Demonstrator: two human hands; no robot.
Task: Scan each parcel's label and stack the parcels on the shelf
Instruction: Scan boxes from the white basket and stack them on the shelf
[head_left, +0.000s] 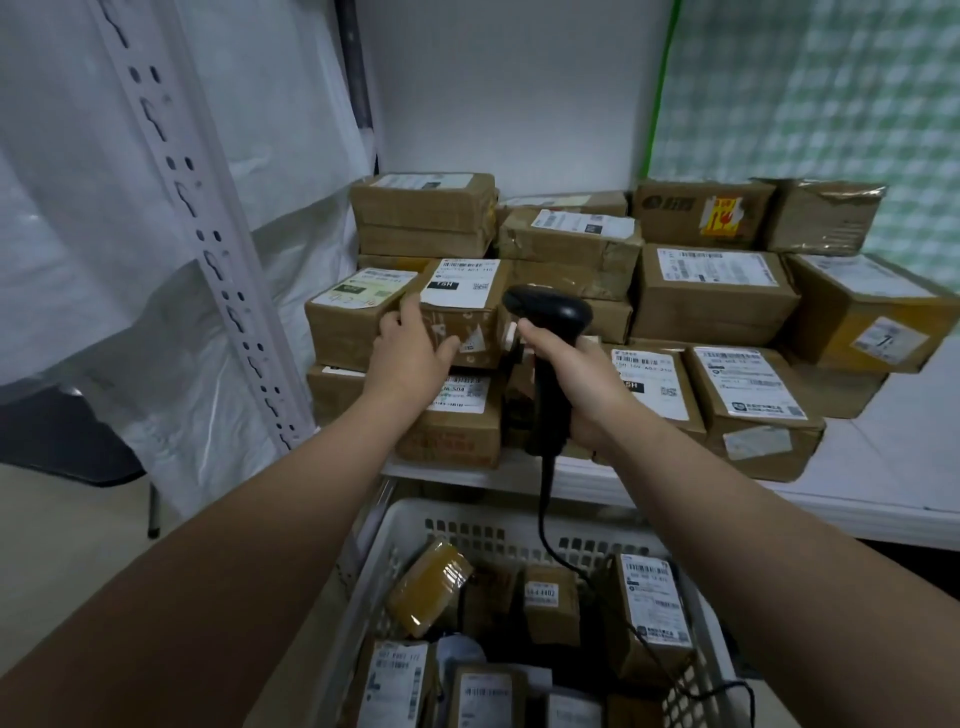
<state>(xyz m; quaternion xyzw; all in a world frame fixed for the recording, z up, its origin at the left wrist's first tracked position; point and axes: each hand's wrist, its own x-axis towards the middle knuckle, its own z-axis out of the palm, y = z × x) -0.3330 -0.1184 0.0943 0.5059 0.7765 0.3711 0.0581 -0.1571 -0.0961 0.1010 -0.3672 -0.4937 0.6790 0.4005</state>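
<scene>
Parcel (464, 312) partly behind left hand (410, 358)

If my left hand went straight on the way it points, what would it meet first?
The small labelled parcel your left hand grips; beyond it, probably the stacked boxes behind.

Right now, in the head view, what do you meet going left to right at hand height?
Left to right: perforated shelf upright → left hand → labelled parcel it holds → barcode scanner → yellow-sided parcel.

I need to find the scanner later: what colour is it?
Black; the scanner shows best in the head view, in the right hand.
</scene>
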